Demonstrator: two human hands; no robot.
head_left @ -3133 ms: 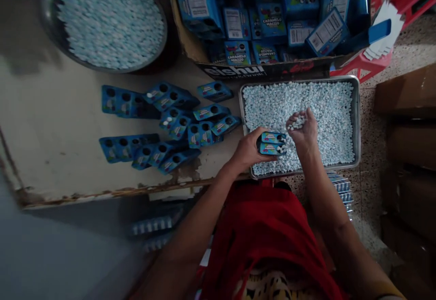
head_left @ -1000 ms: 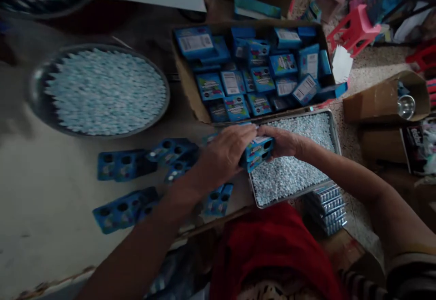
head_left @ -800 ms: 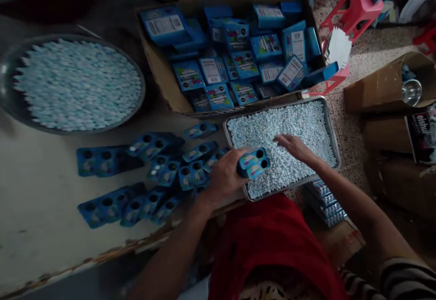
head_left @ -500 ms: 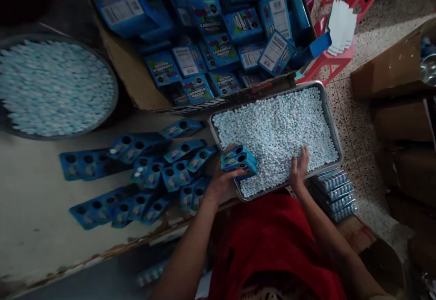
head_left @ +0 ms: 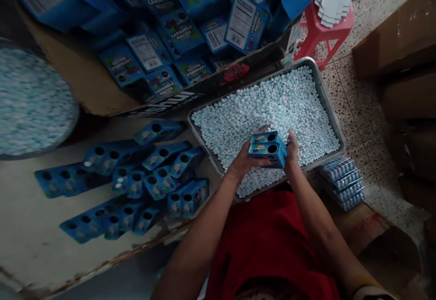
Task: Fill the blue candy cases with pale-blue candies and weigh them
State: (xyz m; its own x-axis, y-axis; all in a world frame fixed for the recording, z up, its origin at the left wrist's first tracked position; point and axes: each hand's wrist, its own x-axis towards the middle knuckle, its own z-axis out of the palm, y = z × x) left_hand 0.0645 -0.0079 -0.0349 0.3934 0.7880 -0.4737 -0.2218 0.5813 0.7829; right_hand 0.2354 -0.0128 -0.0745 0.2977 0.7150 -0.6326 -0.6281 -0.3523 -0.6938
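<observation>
While the left hand (head_left: 243,158) clamps a pair of blue candy boxes (head_left: 265,149), holes dark, over the metal tray (head_left: 332,109) of blue-white candies (head_left: 235,113), the right hand (head_left: 291,151) curls beside them; whether it's loaded, I cannot tell. Leftward on the table (head_left: 20,218), standing boxes (head_left: 158,185): a couple show white candies, most look unfilled. Behind, a carton (head_left: 73,77) holds more Caramelo Macizo boxes (head_left: 182,32).

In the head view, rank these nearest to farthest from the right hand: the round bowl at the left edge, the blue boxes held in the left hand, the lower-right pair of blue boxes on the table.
From the right hand:
1. Held blue boxes: just left, in the left hand.
2. Table pair: farther left, beyond the tray.
3. Round bowl: far left.
</observation>
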